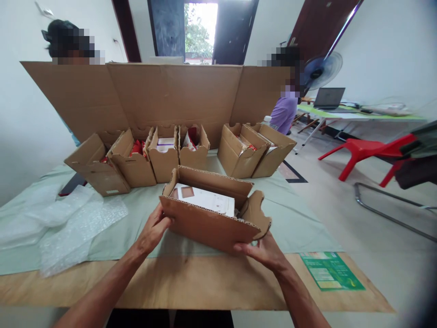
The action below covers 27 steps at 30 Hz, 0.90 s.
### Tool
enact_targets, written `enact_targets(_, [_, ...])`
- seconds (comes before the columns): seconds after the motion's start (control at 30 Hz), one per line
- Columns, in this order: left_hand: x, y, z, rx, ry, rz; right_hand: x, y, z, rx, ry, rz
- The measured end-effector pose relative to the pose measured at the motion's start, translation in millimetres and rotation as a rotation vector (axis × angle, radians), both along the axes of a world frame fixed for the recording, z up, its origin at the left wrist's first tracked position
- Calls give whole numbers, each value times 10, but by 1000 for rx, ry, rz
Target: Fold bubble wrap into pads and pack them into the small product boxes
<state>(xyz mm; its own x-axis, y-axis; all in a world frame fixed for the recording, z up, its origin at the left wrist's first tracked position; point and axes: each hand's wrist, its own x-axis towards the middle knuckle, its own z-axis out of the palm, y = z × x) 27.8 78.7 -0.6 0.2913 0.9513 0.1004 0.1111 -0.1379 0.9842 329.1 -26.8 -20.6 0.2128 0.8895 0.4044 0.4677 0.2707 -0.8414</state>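
Between my two hands is an open-topped cardboard box [208,230], held tilted near the front of the table. My left hand [153,230] grips its left end, thumb on the near wall. At the lower right corner my right hand [262,250] holds it, the thumb on the near wall and the other fingers mostly hidden behind the end. Inside lies a white carton [205,199] with a brown square printed on it. Something small beside that carton is too shaded to make out.
Several similar cardboard boxes [136,168] stand behind, before a tall cardboard panel [177,95]. Bubble wrap [82,223] lies left on the green cloth [290,218]. A green printed sheet [331,271] rests at front right. Two people sit beyond; a red chair [362,150] stands right.
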Motion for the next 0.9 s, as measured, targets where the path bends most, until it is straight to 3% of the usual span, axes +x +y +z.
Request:
enact_targets(0.13, [226,100,-97,-13,-41,-90,-83,-241,-104,-12,-22,-154])
enact_targets(0.3, [334,87,-484,-139,5,-88,-135,-378,-162,59,-76,-402])
enact_targets(0.4, [328,64,-650,-57,72,-80,-124,-308,-112,41,-29,-486])
enact_targets(0.6, [347,64,-743,180,176,-108,-124,-60,-14,65,-2,-553])
enact_targets(0.73, [350,40,-814,256,273,-127,-113,88,-9,163,-121,-602])
enact_targets(0.9, [339,40,-847,296,328,-166,-94,322,-87,198,-92,-662])
